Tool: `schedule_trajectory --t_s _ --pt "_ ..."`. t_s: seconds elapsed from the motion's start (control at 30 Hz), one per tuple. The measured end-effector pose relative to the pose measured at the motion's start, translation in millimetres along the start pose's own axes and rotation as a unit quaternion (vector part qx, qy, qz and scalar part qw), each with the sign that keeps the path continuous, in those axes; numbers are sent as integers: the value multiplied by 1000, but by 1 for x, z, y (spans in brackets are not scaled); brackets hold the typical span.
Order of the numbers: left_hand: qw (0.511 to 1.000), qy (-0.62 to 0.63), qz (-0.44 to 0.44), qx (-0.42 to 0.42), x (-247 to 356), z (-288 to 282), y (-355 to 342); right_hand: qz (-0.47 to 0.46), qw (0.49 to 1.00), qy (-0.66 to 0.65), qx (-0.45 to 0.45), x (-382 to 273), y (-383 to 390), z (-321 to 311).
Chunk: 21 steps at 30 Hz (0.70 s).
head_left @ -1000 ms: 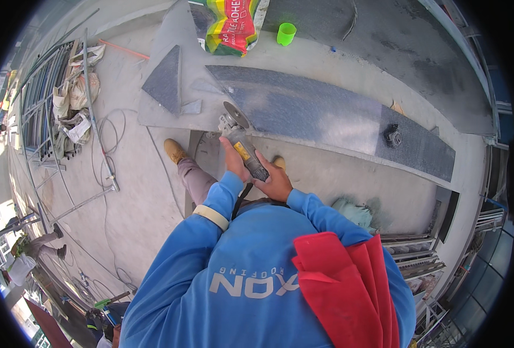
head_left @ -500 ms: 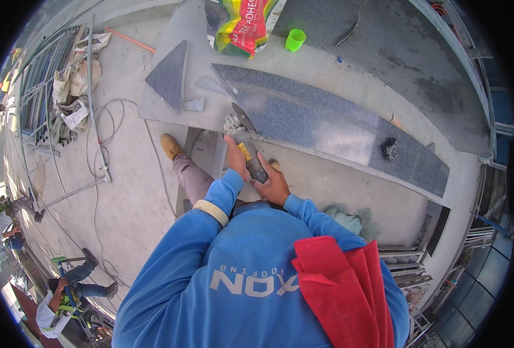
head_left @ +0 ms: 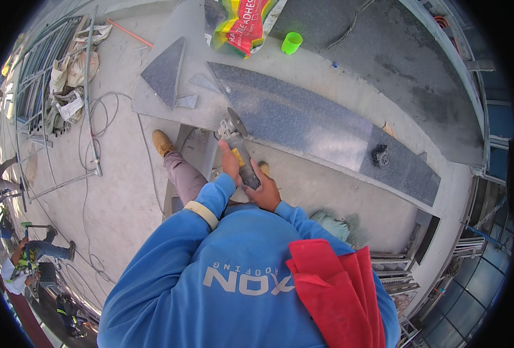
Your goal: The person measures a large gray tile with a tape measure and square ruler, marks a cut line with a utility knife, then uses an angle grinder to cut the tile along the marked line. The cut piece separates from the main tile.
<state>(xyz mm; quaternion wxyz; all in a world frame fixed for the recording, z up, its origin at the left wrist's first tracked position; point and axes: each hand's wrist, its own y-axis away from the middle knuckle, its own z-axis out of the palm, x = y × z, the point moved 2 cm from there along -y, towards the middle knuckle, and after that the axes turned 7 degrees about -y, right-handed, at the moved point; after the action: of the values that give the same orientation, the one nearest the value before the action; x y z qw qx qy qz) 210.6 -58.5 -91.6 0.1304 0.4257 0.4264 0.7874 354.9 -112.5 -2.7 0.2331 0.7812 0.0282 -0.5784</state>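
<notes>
Both of my hands are wrapped round an angle grinder (head_left: 242, 158). My left hand (head_left: 230, 163) grips it near the head, and my right hand (head_left: 265, 193) holds the rear of its body. The grinder's cutting disc (head_left: 237, 122) stands at the near edge of a long, curved grey stone slab (head_left: 309, 113); whether it touches the stone I cannot tell. To the left of that slab lie a triangular stone piece (head_left: 165, 72) and a small offcut (head_left: 187, 101). A dark, round object (head_left: 380, 155) rests on the slab's right part.
Beyond the slab are a colourful bag (head_left: 242, 29) and a green cup (head_left: 292, 43). Cables (head_left: 87, 191) run over the floor at left, by a metal frame (head_left: 92, 98) and sacks (head_left: 83, 69). Another person (head_left: 31, 252) is at lower left. Metal pieces (head_left: 393, 272) lie at right.
The whole view has shifted slightly, with the scene a little further left. My hands keep the same hold on the grinder, its disc still at the slab's near edge.
</notes>
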Motion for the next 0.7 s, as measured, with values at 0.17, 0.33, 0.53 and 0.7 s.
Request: schedule_trajectory --t_s 0.17,0.33,0.53,0.7 --pt "1000 2 2 20 -3 4 9 19 1000 8 -16 3 6 -5" --pt "999 -14 -1 35 -13 8 13 27 1000 8 -12 5 12 -12" --pt "999 -21 22 38 -30 2 -1 54 998 -7 -29 6 19 -19" --pt "998 -26 33 43 -37 -1 -5 57 998 0 -32 11 20 -21"
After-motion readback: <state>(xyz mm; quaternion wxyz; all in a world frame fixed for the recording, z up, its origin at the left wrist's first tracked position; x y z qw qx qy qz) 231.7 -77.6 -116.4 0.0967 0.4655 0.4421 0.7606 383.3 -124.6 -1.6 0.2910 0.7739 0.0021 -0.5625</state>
